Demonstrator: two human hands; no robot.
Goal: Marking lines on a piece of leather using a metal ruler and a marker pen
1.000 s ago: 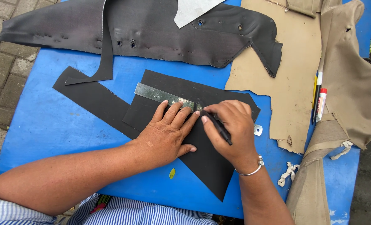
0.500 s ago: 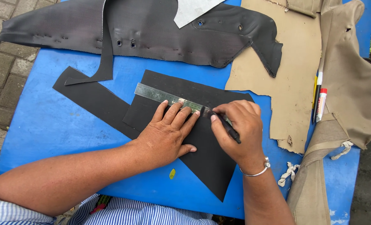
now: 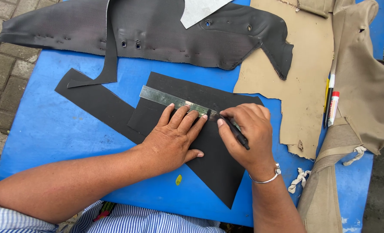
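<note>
My left hand (image 3: 172,140) lay flat and spread on the black sheet of leatherette (image 3: 209,146), its fingertips pressed down on the near edge of the steel ruler (image 3: 174,102), which ran slantwise from far left to near right across the piece. My right hand (image 3: 246,136) was closed around a black pen (image 3: 231,130), pinched between thumb and first fingers, with the tip set against the ruler's edge just right of my left fingertips. The sheet sat in the middle of the blue table (image 3: 49,129), overlapping a longer black strip (image 3: 97,105) that reached out to the left. To mark well here, I judged that the weight had to stay on the ruler rather than on the pen, since a smooth metal rule on slick material could slide. Holding the pen steeply and hard against the edge seemed the way to keep the line true, and I thought it best to draw toward the right in one even stroke. A large dark perforated panel (image 3: 157,32) lay along the far side, tan material (image 3: 293,82) to the right, and two markers (image 3: 331,103) rested beside it, well apart from my hands.
</note>
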